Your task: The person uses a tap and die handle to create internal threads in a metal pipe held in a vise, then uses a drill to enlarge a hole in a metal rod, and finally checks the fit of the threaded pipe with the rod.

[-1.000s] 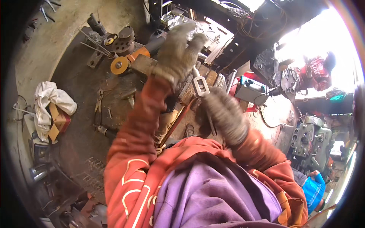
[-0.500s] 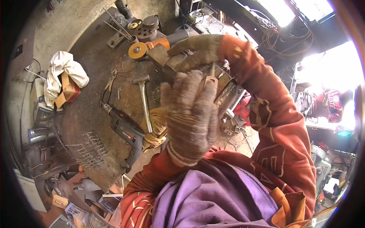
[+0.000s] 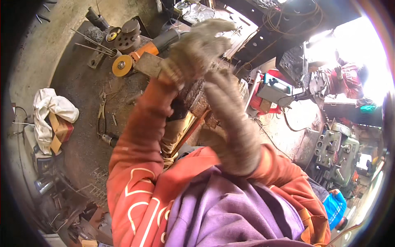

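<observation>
While the gloved left hand and right hand are near each other, blur hides whether they grip anything. The gray metal block shows just beside the left wrist. This looks like the middle of some hand work; the next move calls for a steady hold. Further left, an orange grinder lies on the bench.

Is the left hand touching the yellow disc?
Apart. The head view shows the grinder's orange body plainly between the left hand and the yellow disc.
</observation>
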Demonstrator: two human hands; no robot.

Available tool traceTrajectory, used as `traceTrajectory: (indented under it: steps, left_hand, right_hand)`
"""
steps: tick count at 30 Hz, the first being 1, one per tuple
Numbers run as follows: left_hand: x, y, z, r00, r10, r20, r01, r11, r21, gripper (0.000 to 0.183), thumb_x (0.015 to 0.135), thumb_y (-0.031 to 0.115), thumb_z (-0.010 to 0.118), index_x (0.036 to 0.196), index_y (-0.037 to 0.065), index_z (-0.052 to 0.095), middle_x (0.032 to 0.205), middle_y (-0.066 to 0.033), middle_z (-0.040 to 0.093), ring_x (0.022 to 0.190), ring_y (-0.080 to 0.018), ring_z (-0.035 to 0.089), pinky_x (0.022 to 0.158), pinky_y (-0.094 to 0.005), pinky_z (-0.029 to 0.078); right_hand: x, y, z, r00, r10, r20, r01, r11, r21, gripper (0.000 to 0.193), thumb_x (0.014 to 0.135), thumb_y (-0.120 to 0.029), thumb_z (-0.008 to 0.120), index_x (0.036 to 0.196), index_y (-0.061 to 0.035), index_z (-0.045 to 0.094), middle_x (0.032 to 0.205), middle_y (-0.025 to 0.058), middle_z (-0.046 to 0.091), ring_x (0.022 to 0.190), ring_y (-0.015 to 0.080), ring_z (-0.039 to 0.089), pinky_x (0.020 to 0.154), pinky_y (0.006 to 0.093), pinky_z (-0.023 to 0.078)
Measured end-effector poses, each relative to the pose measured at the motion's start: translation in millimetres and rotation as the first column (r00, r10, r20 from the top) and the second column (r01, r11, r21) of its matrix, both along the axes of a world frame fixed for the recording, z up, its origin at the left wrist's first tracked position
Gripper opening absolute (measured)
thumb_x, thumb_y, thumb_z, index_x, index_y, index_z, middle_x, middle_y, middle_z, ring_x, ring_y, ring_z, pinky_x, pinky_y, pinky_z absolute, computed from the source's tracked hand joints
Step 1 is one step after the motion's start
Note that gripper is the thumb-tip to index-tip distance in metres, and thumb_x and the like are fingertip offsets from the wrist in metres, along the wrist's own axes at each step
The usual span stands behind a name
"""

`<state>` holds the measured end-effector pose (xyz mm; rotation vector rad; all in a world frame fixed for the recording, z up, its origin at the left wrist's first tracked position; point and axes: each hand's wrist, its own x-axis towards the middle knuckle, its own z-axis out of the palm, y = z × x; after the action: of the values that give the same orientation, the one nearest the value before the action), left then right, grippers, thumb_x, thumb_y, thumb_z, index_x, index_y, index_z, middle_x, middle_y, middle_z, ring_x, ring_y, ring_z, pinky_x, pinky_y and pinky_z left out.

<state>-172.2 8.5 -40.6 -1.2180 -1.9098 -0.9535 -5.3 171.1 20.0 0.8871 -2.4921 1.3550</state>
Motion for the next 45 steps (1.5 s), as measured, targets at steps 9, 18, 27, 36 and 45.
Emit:
traceTrajectory:
  steps: [9,18,27,36,45]
  left_hand:
    - [137.4,23.7,35.6,0.8,0.318,0.508,-0.509,0.808,0.296,0.049,0.107,0.044,0.058,0.127,-0.001,0.064,0.132,-0.0233,0.062,0.123,-0.0397,0.059,0.11,-0.0484,0.042]
    - [214.1,31.5,46.7,0.662,0.697,0.276,-0.652,0.717,-0.246,0.049,0.103,0.031,0.062,0.144,0.005,0.058,0.154,-0.0207,0.05,0.141,-0.0389,0.047,0.115,-0.0654,0.033]
    - [31.6,-38.7,6.6,0.833,-0.01,0.553,-0.071,0.99,0.125,0.033,0.106,0.024,0.06,0.126,0.0,0.07,0.129,-0.0182,0.069,0.123,-0.0341,0.064,0.11,-0.0429,0.047]
    - [61.5,-16.9,27.2,0.764,0.47,0.442,-0.576,0.805,0.141,0.043,0.104,0.029,0.063,0.136,0.0,0.063,0.137,-0.0219,0.058,0.125,-0.0403,0.059,0.108,-0.0507,0.046]
    - [203.9,56.5,58.8,0.725,0.579,0.373,-0.589,0.802,-0.1,0.046,0.103,0.024,0.062,0.141,-0.001,0.058,0.145,-0.0257,0.052,0.129,-0.0474,0.052,0.111,-0.0623,0.037]
  right_hand:
    - [-144.8,-13.7,31.6,0.889,0.147,-0.434,-0.175,0.984,-0.024,0.077,0.086,-0.029,0.085,0.151,-0.0022,0.053,0.142,0.0208,0.064,0.124,0.0376,0.065,0.108,0.0434,0.049]
    - [-191.5,-36.2,9.2,0.683,0.585,0.439,-0.726,0.471,0.501,0.07,0.087,-0.024,0.085,0.15,-0.0092,0.058,0.148,0.021,0.06,0.132,0.0357,0.061,0.11,0.0429,0.049]
    - [-40.7,20.6,10.6,0.944,0.296,0.145,-0.277,0.951,-0.138,0.089,0.073,-0.028,0.093,0.15,-0.0058,0.054,0.153,0.023,0.052,0.147,0.0462,0.045,0.122,0.0553,0.033]
    - [-128.4,-25.7,21.5,0.86,0.094,-0.501,-0.179,0.976,-0.124,0.068,0.087,-0.03,0.083,0.145,-0.0046,0.059,0.142,0.0208,0.063,0.129,0.039,0.061,0.109,0.048,0.046]
    - [-204.6,-56.0,1.3,0.61,0.719,0.332,-0.776,0.459,0.433,0.065,0.088,-0.032,0.084,0.145,-0.0074,0.062,0.137,0.0159,0.068,0.125,0.0289,0.066,0.108,0.0399,0.051]
